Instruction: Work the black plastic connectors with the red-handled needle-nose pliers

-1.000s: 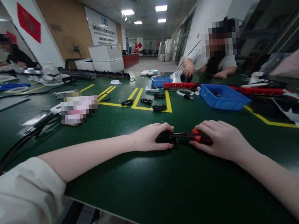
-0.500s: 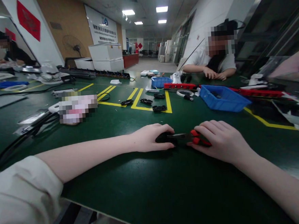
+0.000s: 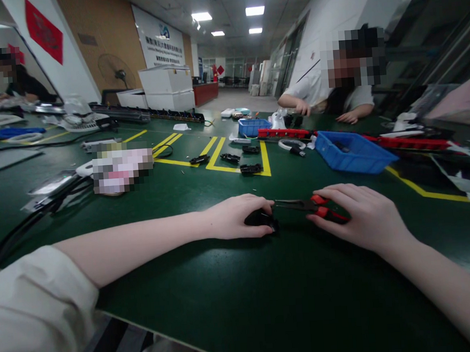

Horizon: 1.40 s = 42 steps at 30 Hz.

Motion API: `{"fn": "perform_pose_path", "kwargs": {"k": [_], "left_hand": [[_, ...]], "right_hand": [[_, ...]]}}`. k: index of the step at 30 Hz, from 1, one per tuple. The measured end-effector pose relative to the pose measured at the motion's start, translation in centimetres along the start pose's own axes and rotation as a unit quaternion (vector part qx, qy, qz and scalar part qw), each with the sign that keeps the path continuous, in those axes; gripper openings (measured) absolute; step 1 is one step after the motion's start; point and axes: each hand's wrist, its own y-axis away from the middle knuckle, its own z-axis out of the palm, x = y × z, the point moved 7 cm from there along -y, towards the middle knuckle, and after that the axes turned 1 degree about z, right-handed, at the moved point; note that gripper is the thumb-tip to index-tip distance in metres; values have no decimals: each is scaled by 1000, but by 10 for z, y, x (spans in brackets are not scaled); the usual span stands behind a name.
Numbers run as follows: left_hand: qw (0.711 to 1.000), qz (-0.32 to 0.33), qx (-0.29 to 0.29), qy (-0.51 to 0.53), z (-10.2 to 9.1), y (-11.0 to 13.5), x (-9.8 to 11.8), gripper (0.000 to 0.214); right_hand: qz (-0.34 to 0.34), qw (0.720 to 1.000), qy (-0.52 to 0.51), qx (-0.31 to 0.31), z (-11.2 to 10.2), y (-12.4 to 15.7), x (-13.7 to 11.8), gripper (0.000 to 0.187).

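My left hand [image 3: 240,217] is closed around a small black part [image 3: 275,225] low over the green table [image 3: 235,294]. Most of that part is hidden by my fingers, so its kind is unclear. In my right hand [image 3: 360,210] are red-handled long-nose pliers [image 3: 301,204], their jaws pointing left toward the part. The jaws look slightly parted, and their tips stop just right of my left fingertips, apart from the part. Farther off, several similar black parts [image 3: 251,168] lie in and beside a yellow-taped square.
A blue bin [image 3: 352,154] with dark pieces stands at the right, a smaller blue bin [image 3: 253,127] farther back. A phone [image 3: 122,173] and black cables [image 3: 55,202] lie at the left. Beyond red strips [image 3: 286,134], another person [image 3: 342,93] sits across the table.
My right hand has drawn the pliers back to the right, away from the black part. My left hand has stayed put. The person opposite has moved their hands apart.
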Motion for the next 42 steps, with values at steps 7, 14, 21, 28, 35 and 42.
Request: {"fn": "perform_pose_path", "kwargs": {"k": [7,14,21,28,35,42], "left_hand": [[999,20,21,28,0,1,2,26],[1000,18,16,-6,-6,-2,5,15],[992,39,-87,-76,-16,-6,11,24],[986,54,-103,-122,-18,-5,15,14],[995,89,-28,-29,-20,-5,10,6],[990,24,42,131,-21,-8,8,3]], "right_hand": [[-39,999,17,-8,3,-1,-5,41],[-57,998,15,9,1,-1,-9,39],[-66,998,14,13,1,-3,-12,39],[-70,997,12,16,1,-2,-13,39],[-84,995,3,48,-8,-2,-17,35],[-79,994,-9,78,-20,-2,-26,36]]}}
